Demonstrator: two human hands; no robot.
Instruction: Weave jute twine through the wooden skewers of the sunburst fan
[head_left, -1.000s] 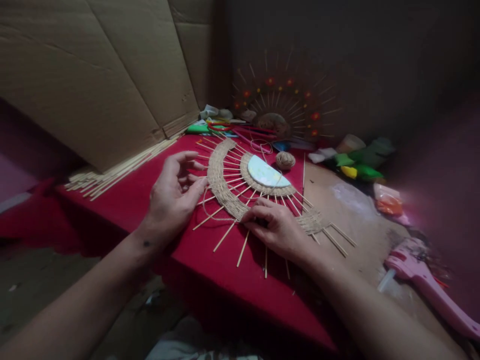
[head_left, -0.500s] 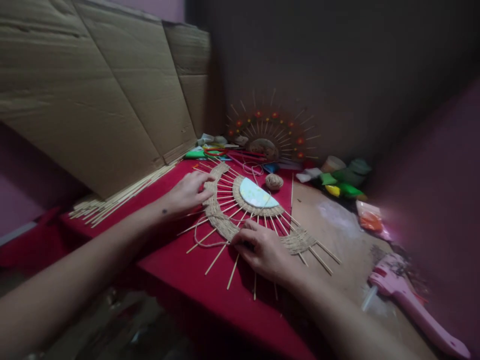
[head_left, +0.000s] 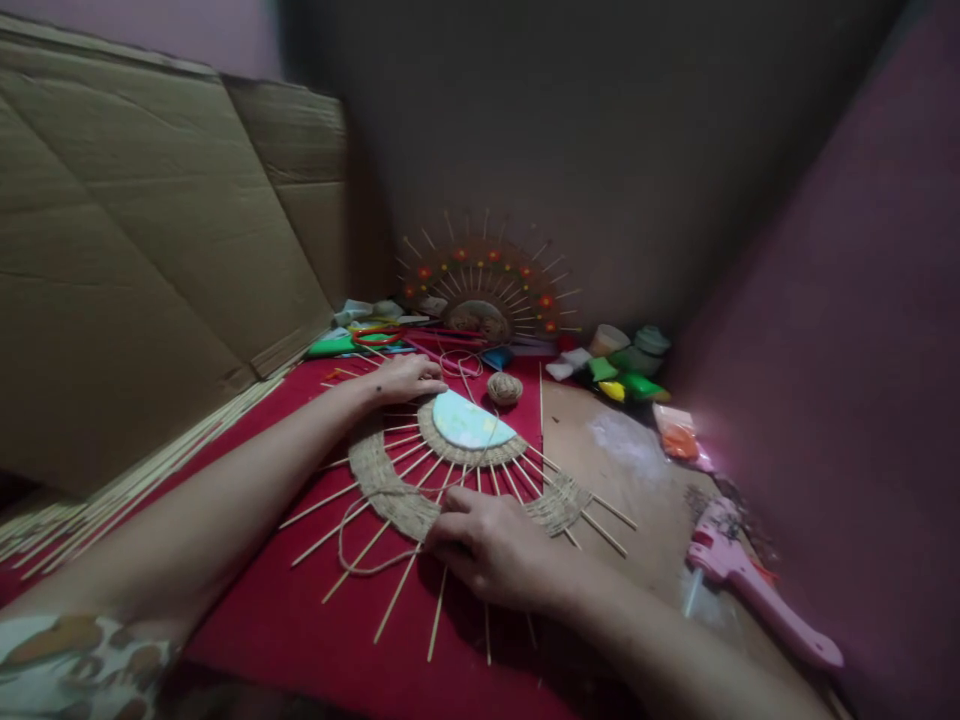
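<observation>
A half-round fan of thin sticks lies on the red cloth, with a woven twine band (head_left: pixel 371 470) around it and a pale blue-green half disc (head_left: pixel 469 420) at its centre. My left hand (head_left: pixel 405 380) reaches over the fan's upper left sticks, fingers stretched to the disc's corner, holding nothing that I can see. Beside the lower band, my right hand (head_left: pixel 487 545) pinches the twine (head_left: pixel 349 565) at the sticks; its fingertips are partly hidden. A loose loop of this twine hangs out to the left. Behind the disc sits a twine ball (head_left: pixel 504 388).
A pink glue gun (head_left: pixel 750 580) lies at the right. Cardboard (head_left: pixel 165 230) stands at the left, with loose sticks (head_left: pixel 112 490) along its foot. A finished-looking fan with orange flowers (head_left: pixel 487 270) leans at the back. Coloured packets (head_left: pixel 637 387) lie at the back right.
My left hand has moved from the woven band up and inward to the disc's corner. My right hand stays by the lower band. The whole view has shifted.
</observation>
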